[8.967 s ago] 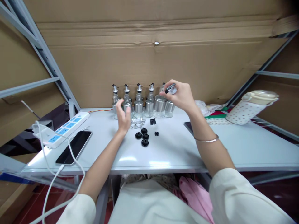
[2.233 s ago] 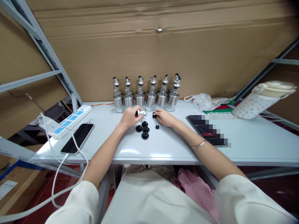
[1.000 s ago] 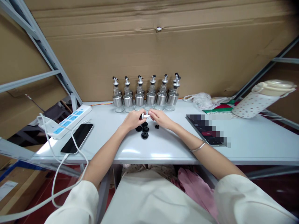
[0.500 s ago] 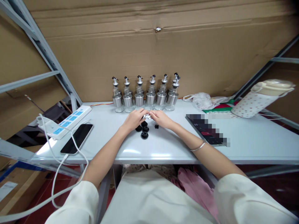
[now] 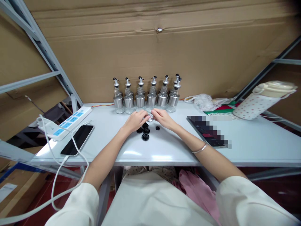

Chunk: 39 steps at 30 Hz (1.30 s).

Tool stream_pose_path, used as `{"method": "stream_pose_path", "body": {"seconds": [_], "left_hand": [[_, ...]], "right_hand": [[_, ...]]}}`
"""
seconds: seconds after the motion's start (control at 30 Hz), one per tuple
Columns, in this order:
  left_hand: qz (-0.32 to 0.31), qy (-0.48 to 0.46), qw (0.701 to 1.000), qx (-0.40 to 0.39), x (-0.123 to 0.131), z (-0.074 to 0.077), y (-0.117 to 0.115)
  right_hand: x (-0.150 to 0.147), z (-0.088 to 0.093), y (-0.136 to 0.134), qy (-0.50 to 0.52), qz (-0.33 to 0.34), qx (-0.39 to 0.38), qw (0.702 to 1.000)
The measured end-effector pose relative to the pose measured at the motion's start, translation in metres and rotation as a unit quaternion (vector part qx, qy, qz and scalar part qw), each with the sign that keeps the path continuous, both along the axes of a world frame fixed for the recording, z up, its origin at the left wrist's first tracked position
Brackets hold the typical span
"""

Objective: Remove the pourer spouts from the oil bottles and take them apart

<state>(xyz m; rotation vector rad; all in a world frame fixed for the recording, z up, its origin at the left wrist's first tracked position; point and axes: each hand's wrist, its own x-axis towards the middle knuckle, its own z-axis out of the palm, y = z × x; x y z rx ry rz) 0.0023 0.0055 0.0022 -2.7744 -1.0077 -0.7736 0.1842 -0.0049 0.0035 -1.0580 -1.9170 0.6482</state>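
Note:
My left hand (image 5: 136,120) has its fingers closed on a small shiny silver pourer spout (image 5: 150,118), mostly covered by the fingertips. From the other side my right hand (image 5: 162,118) pinches at the same spout, and whether a smaller part sits between those fingertips is hidden. Just below my left hand lie several round black stoppers (image 5: 145,136), partly covered by it. A few tiny black pieces (image 5: 157,128) rest on the table under my right hand. Behind both hands stand rows of glass oil bottles (image 5: 140,101) with steel bands, topped by silver pourers with black flaps.
To the left are a white power strip (image 5: 61,130) and a phone (image 5: 78,139) with a white cable looping over it. On the right lie a dark, partly blurred device (image 5: 203,130), a plastic bag (image 5: 203,102) and a tilted dotted bottle (image 5: 254,102). Cardboard (image 5: 141,47) closes the back.
The silver spout has turned between my fingers and shifted slightly right. My right hand has risen a little, its fingers now bent closer over the spout. The stoppers and bottles stay put.

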Motion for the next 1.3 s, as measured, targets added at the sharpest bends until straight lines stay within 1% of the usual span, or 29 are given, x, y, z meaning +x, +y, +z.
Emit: {"method": "stream_pose_path", "body": {"seconds": [0.2,0.33,0.43,0.6,0.67,0.93,1.13,1.3], "left_hand": [[-0.002,-0.018,0.999,0.035,0.002,0.001,-0.001],[-0.013,-0.039,0.998,0.042,0.004,0.002,-0.005],[-0.025,-0.074,0.997,0.001,0.006,0.002,-0.008],[-0.042,-0.132,0.984,-0.11,0.008,0.001,-0.011],[-0.037,-0.137,0.982,-0.121,0.008,0.001,-0.011],[-0.01,-0.079,0.996,-0.04,0.005,0.001,-0.006],[0.001,-0.029,0.999,-0.017,0.005,0.002,-0.004],[0.006,-0.009,1.0,-0.009,0.005,0.001,-0.004]], "right_hand": [[-0.002,0.003,-0.005,-0.013,0.001,-0.005,1.0],[-0.005,0.003,-0.007,-0.038,0.007,0.017,0.999],[-0.006,0.001,-0.007,-0.06,-0.001,0.047,0.997],[-0.006,0.001,-0.006,-0.081,-0.007,0.073,0.994],[-0.005,0.001,-0.006,-0.087,-0.008,0.072,0.994],[-0.003,0.003,-0.007,-0.083,0.009,0.048,0.995],[-0.003,0.004,-0.007,-0.097,0.0,0.047,0.994],[-0.002,0.004,-0.007,-0.112,-0.01,0.075,0.991]]}}
